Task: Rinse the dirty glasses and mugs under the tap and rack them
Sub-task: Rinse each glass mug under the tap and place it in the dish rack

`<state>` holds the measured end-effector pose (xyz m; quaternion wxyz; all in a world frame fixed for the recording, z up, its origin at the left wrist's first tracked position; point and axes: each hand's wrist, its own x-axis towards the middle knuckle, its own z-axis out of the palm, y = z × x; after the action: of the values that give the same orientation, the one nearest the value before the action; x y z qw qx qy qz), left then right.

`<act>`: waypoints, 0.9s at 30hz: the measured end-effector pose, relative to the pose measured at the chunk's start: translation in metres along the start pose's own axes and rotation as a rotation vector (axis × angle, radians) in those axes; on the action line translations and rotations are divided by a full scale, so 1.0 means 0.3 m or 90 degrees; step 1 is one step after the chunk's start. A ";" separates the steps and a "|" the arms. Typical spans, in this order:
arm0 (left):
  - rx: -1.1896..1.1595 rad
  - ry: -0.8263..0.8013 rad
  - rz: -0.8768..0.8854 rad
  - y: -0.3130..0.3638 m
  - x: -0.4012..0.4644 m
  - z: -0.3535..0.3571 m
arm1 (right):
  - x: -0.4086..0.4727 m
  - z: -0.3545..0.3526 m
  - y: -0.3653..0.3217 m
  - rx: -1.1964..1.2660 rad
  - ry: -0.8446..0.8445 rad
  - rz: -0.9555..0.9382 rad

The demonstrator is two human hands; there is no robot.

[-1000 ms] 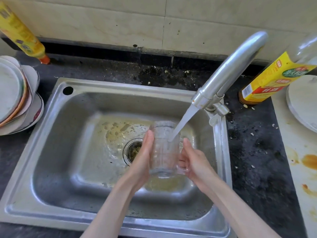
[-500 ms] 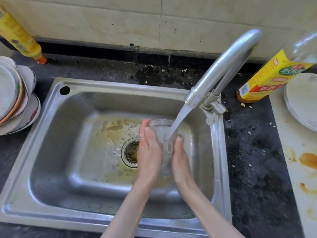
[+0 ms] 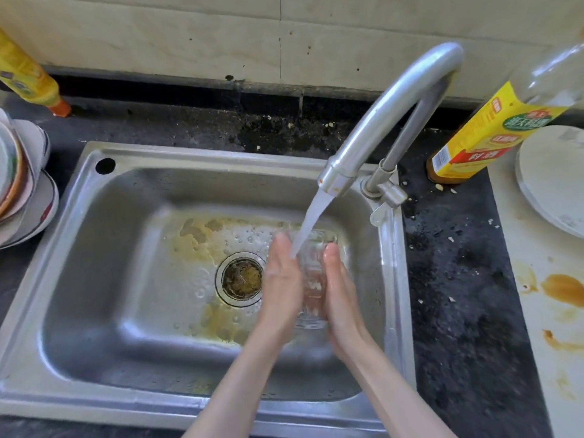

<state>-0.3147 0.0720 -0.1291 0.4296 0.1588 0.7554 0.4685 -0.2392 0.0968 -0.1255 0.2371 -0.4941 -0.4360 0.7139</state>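
Clear glass, ribbed and wet, is what I have between my palms: the tumbler [image 3: 311, 279] stands roughly upright over the right half of the steel sink [image 3: 132, 216], just right of the drain strainer [image 3: 241, 278], and the stream from the tap [image 3: 379, 121] falls into or onto its rim. My left hand [image 3: 279, 279] lies flat against its left side and my right hand [image 3: 339, 289] flat against its right, so the fingers [image 3: 331, 254] on both sides are straight and pressing the glass between them rather than curled round it. I judge this to be the rinsing step, with the glass being rubbed or turned between the palms under the water; the blur over it keeps me from saying whether any dirt is left inside. Yellowish residue lies on the sink floor around the strainer. Next I would have to tip the water out, then change this flat press for a true grip before lifting, since wet glass held only by palms could slip. No rack shows from here; stacked plates [image 3: 22, 197] sit on the desk [image 3: 458, 279] to the left, a yellow-labelled bottle [image 3: 480, 137] and a white plate [image 3: 553, 178] to the right.
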 end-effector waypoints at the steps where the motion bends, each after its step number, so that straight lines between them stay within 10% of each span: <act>1: -0.035 -0.012 -0.065 -0.003 0.027 -0.011 | -0.003 0.003 0.006 -0.002 -0.009 0.016; 8: 0.120 -0.018 0.190 -0.024 -0.136 0.012 | 0.028 -0.018 -0.010 0.094 -0.041 0.086; 13: 0.166 -0.058 0.024 0.048 -0.029 -0.056 | -0.006 -0.043 0.023 0.142 -0.084 0.162; 21: 0.374 0.021 0.186 0.085 -0.005 -0.104 | -0.013 -0.002 0.034 0.003 -0.042 0.134; 27: 0.254 0.078 0.176 0.041 0.013 -0.120 | -0.031 0.001 0.040 0.020 0.000 0.101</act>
<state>-0.3479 0.0602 -0.1139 0.2750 0.3131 0.8288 0.3733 -0.2346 0.0834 -0.1310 0.1876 -0.5236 -0.3840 0.7370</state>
